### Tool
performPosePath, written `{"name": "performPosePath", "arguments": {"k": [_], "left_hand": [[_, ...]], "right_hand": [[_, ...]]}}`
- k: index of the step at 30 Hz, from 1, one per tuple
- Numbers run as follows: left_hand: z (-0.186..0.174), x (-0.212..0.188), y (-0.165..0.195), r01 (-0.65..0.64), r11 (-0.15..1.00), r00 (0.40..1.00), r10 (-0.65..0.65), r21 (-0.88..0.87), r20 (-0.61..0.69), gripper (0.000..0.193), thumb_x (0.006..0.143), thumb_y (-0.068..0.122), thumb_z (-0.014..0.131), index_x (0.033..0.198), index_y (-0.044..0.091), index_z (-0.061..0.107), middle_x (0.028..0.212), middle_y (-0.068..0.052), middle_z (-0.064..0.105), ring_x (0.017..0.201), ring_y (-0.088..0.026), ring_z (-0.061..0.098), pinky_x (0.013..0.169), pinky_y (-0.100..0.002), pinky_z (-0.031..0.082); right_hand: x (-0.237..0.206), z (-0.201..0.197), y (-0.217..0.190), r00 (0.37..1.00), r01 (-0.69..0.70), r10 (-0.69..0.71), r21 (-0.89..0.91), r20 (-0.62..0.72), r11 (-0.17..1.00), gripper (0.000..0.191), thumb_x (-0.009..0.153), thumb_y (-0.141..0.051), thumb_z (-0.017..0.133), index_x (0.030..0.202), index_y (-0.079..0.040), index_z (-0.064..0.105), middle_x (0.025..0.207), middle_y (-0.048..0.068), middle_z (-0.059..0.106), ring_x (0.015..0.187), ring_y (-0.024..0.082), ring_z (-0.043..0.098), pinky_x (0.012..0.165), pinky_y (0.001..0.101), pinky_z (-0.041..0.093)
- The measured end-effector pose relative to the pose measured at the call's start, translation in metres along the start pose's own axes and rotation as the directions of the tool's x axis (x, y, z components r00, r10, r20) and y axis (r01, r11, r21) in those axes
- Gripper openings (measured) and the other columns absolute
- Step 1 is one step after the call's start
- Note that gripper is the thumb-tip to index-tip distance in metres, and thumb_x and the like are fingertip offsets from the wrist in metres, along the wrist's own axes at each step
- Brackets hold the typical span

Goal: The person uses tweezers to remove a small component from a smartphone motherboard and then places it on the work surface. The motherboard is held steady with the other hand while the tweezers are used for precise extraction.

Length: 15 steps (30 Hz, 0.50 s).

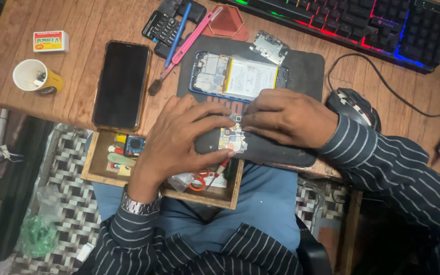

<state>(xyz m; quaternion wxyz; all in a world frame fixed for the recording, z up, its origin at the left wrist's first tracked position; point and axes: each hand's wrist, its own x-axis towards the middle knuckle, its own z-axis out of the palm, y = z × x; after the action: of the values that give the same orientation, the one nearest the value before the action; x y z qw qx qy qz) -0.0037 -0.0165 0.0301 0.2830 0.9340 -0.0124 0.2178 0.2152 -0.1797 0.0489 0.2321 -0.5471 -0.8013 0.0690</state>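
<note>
— Starting nearest us: what are we seeing under the hands?

— We are looking at the open wooden drawer (98, 170) pulled out over the lap, with orange-handled scissors (198, 182) and small tools lying in it. Just above its far edge, the small circuit board (231, 139) is lying on the black work mat (301, 71), between the two hands.

— Which hand is nearer to it?

— Both are touching it or nearly so. The left hand (179, 137) is coming in from the board's left, palm down, with its thumb running along the near side of the board and its fingers curling over the far side, so it is pinning the board more than lifting it. The right hand (289, 117) is reaching in from the right, wrist bent, fingers gathered toward a tiny square camera module (237, 118) just past the board's far edge. We are reading that as a fingertip pinch, though the contact itself is too small for us to confirm.

— And the board's long axis?

— It is running roughly near to far, a little tilted, so the module is sitting at its far end.

— What are we finding beyond the hands?

— The opened phone body (238, 76), with its pale battery showing, is lying crosswise on the mat. Left of it a dark intact phone (122, 84) is resting face up on the wooden surface (77, 20), and the lit keyboard (362, 20) is sitting farthest back.
</note>
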Motion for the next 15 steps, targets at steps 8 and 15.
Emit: {"name": "performPosePath", "arguments": {"k": [8,15], "left_hand": [[0.0000,-0.0026,-0.0008,0.012,1.000,1.000,-0.012,-0.010,-0.008,0.046,0.077,0.047,0.085,0.110,0.016,0.075,0.120,0.001,0.069,0.098,-0.024,0.057,0.089,-0.039,0.039],[0.0016,-0.0022,-0.0006,0.011,1.000,0.999,-0.012,-0.012,-0.033,0.049,0.075,0.052,0.087,0.107,0.016,0.075,0.117,0.002,0.070,0.098,-0.023,0.058,0.088,-0.039,0.039]], "right_hand": [[-0.0014,0.0002,0.0065,0.999,-0.041,0.040,0.068,0.020,0.997,0.034,0.081,-0.005,0.075,0.115,-0.007,0.073,0.106,0.006,0.070,0.100,0.026,0.069,0.087,0.0385,0.056],[-0.0006,-0.0011,0.0053,0.999,-0.054,0.053,0.110,0.011,0.992,0.032,0.083,-0.006,0.075,0.115,-0.007,0.073,0.107,0.006,0.071,0.102,0.025,0.069,0.089,0.0376,0.056]]}}
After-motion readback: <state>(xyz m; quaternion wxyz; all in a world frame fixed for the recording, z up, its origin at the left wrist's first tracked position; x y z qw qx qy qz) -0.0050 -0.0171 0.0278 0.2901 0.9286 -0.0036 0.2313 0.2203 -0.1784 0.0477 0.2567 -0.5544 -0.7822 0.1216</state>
